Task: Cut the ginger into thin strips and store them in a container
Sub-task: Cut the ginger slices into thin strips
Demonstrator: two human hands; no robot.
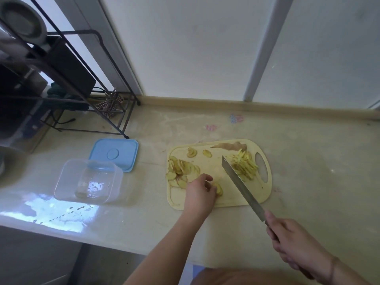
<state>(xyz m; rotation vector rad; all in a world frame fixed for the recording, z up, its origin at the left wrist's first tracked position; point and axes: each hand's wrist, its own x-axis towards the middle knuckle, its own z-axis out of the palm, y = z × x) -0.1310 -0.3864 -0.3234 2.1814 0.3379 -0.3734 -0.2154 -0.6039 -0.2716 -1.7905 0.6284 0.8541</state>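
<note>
A: The left hand (pixel 200 190) was down on the cutting board (pixel 213 167), fingers curled round a small stack of ginger slices (pixel 219 188) near the board's front edge.

B: And the right hand (pixel 292 241) was wrapped round the handle of the knife (pixel 240 184), wasn't it? The blade was tilted, tip up over the middle of the board, clear of that little stack.

A: It was. Behind the blade, by the board's handle hole, lay a pile of ginger strips (pixel 244 165). On the left side sat a bigger heap of uncut slices (pixel 181 171), with two loose pieces further back.

B: A brownish smear or peel (pixel 230 146) lay at the far edge too; I couldn't tell which.

A: Off to the left on the counter (pixel 308 161) stood a clear container (pixel 88 181), open, well apart from the board. Whether anything was in it, I couldn't tell through the glare.

B: Its blue lid (pixel 115 154) lay flat just behind it, touching or nearly so.

A: A dark wire rack (pixel 67 79) filled the far left corner, and a window (pixel 205 44) ran along the back.
</note>
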